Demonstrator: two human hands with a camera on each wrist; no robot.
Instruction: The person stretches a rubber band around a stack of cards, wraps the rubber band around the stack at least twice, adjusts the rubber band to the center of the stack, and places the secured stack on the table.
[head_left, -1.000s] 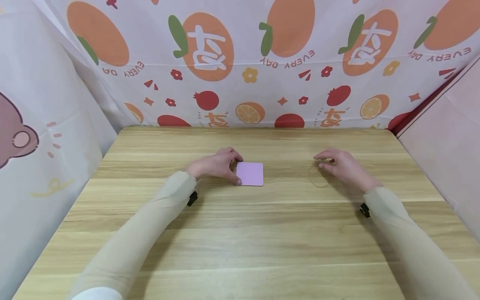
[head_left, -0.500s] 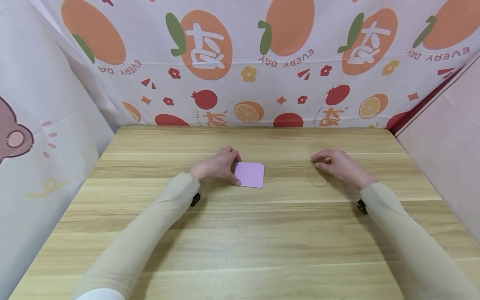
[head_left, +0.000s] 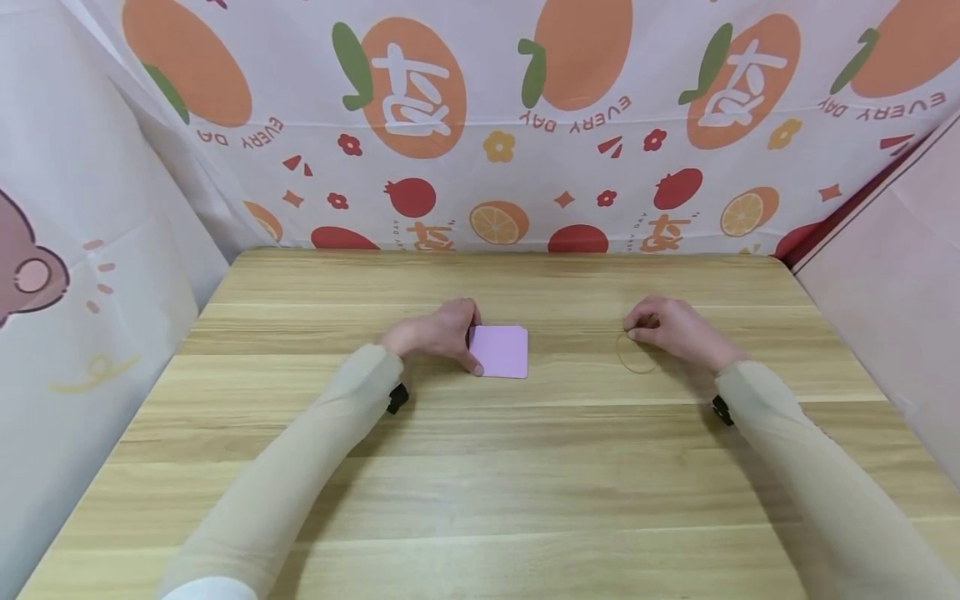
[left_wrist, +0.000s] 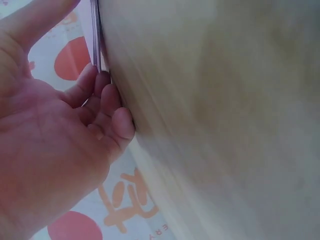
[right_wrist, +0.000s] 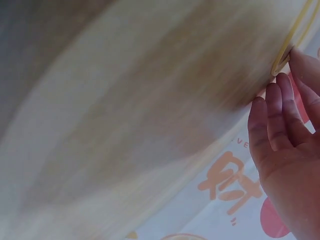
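Observation:
A small stack of square lilac cards (head_left: 501, 351) with rounded corners lies flat side up near the middle of the table. My left hand (head_left: 441, 330) grips it by its left side, thumb at the near edge and fingers at the far edge. Several thin layers show along the stack's edge (left_wrist: 95, 40) in the left wrist view. To the right, my right hand (head_left: 681, 332) pinches a thin yellow rubber band (head_left: 636, 372) between thumb and fingertips. The band's loop (right_wrist: 287, 44) shows at the fingertips in the right wrist view, its other fingers extended beside it.
The wooden table (head_left: 480, 483) reaches back to a fruit-print cloth (head_left: 465, 183) hanging behind it. White cloth (head_left: 112, 208) hangs at the left, and a pale panel (head_left: 892, 250) stands along the right edge.
The right thumb and fingertips have closed on the rubber band's far edge. Under the left hand, the stack has shifted slightly, and a second card's edge now shows at its back right corner.

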